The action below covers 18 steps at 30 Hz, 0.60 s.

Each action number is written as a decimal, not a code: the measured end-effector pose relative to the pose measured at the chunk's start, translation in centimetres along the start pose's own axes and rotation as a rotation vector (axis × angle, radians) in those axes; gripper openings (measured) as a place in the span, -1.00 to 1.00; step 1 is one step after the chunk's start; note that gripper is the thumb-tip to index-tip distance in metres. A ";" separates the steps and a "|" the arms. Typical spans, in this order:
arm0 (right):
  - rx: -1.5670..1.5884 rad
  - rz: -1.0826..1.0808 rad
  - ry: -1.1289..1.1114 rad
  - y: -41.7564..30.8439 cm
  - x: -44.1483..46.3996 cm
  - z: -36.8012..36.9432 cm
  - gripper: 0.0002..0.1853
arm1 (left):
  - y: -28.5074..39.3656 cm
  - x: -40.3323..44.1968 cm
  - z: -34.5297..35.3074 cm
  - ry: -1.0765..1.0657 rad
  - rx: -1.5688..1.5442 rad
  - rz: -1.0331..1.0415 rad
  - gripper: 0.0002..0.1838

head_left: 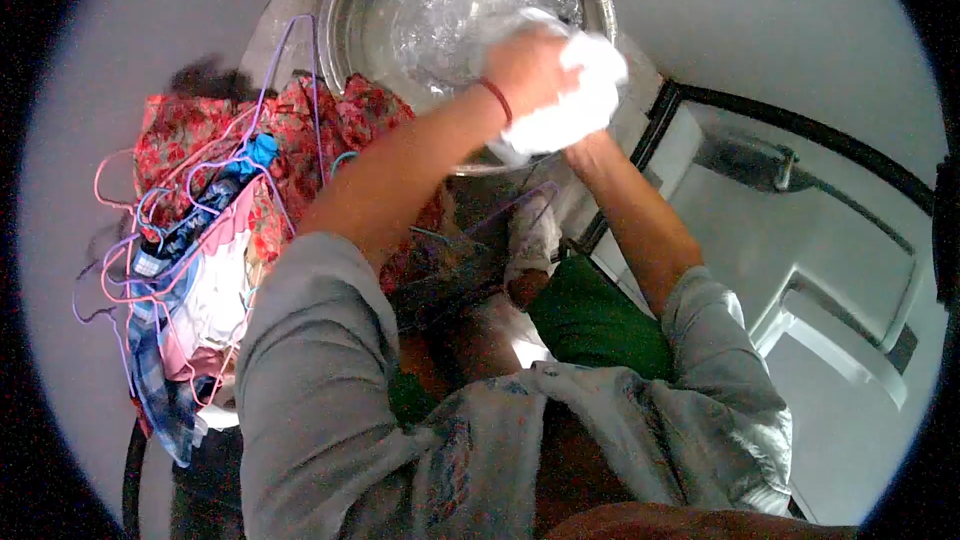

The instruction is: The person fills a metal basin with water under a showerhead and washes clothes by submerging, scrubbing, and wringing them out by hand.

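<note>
A bunched white cloth (590, 100) is held over the right edge of a round metal basin (340, 15) with water in it. My left hand (530, 70), a red band at its wrist, is closed on the upper left of the cloth, blurred by motion. Beneath the cloth's lower edge is my right hand (588, 145), its fingers mostly hidden behind the fabric. The arms look crossed or close together, so which hand is which rests on the sleeves at left and right.
Red flowered cloth (190, 130), other clothes and several plastic hangers (265, 100) lie piled left of the basin. At the right is a white panel (850, 240) with a black edge and a handle. My green-clad leg (595, 325) is below the basin.
</note>
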State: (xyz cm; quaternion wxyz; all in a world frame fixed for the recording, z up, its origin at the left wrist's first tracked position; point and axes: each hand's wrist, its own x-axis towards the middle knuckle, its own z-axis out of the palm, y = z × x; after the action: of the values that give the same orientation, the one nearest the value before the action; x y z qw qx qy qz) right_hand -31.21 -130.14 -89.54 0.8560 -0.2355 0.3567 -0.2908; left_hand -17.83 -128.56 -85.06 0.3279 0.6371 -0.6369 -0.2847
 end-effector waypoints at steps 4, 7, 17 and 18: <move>0.120 0.208 0.103 -2.9 -0.2 7.3 -0.66 | -6.7 0.3 -3.0 -0.079 0.296 -0.305 -0.61; -0.198 0.107 0.264 -4.1 -0.5 7.6 -0.71 | -9.4 -0.7 -4.7 -0.237 0.376 -0.411 -0.68; -0.553 0.160 0.425 -3.7 -0.5 5.6 -0.15 | -12.2 -1.1 -2.9 0.265 0.195 -0.504 -0.32; -0.447 0.282 0.358 -3.0 -0.1 5.7 -0.15 | -11.6 -0.8 -1.8 0.123 0.143 -0.560 -0.32</move>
State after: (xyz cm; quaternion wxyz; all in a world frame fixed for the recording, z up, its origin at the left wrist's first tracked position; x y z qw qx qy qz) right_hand -28.01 -131.05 -84.05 0.7384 -0.3112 0.5860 -0.1205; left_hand -9.17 -127.91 -93.04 0.2287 0.8256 -0.4336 -0.2793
